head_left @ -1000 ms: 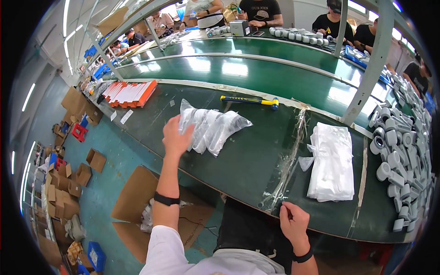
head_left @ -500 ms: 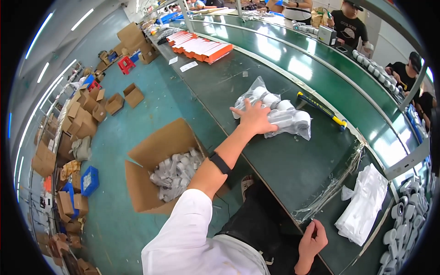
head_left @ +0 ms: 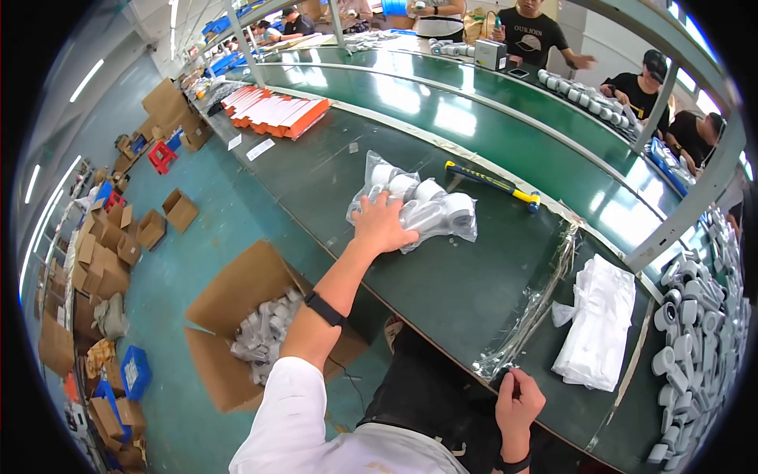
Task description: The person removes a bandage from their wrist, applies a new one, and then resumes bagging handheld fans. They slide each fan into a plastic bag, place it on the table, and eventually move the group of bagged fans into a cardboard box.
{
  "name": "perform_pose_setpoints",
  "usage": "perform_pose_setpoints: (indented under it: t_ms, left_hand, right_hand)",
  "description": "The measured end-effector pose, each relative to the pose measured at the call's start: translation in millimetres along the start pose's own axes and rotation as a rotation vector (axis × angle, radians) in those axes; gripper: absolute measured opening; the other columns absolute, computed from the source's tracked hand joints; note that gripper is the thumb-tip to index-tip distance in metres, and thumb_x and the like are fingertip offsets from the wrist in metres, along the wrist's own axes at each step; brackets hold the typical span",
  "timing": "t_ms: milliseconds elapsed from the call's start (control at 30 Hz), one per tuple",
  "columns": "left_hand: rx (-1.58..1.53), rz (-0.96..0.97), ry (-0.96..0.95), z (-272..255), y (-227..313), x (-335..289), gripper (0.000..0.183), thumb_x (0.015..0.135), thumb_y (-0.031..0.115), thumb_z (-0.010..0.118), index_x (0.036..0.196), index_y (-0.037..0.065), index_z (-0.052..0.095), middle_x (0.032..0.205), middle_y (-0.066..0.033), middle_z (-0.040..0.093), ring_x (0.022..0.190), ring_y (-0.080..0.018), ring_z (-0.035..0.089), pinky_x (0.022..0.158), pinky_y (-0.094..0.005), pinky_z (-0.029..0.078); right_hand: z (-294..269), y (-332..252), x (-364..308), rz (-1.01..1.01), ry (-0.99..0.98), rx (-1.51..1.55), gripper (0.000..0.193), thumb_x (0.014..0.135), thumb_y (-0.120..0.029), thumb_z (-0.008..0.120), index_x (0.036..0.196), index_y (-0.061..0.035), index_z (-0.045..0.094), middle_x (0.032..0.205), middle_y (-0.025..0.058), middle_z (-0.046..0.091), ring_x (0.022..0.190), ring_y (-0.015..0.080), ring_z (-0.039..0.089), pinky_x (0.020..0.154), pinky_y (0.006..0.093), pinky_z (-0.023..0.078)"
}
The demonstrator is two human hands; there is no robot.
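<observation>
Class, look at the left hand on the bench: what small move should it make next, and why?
Probably the left hand should curl its fingers around the clear plastic bag: it lies over the bag's near side, fingers spread, and the open cardboard box beside the bench holds similar-looking pale parts.

A factory workshop: workers (head_left: 535, 35) line a long green belt (head_left: 513, 146), grey parts (head_left: 688, 347) lie heaped on the bench (head_left: 442, 316), and cartons (head_left: 180, 210) crowd the floor (head_left: 166, 292) under strip lights (head_left: 87, 80).
</observation>
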State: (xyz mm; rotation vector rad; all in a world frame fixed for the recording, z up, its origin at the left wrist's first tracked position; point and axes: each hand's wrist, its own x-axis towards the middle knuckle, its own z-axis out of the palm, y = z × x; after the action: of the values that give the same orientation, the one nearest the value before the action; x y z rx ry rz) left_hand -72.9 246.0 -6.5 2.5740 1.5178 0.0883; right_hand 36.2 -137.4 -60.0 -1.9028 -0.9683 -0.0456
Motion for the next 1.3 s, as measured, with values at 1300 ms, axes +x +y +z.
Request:
perform_pose_setpoints:
  t_ms: [1300]
  left_hand:
    - [-0.253,0.25,0.512,-14,-37,-10,0.061,0.08,0.039,0.073,0.133,0.016,0.054,0.132,-0.0143,0.053,0.125,-0.0347,0.046,0.103,-0.0477,0.038]
  right_hand:
    - [-1,-3,2,-0.082,0.038,-0.029,0.005,0.08,-0.005,0.069,0.083,-0.002,0.066,0.061,0.0082,0.058,0.05,0.0222,0.056,0.047,0.0321,0.043]
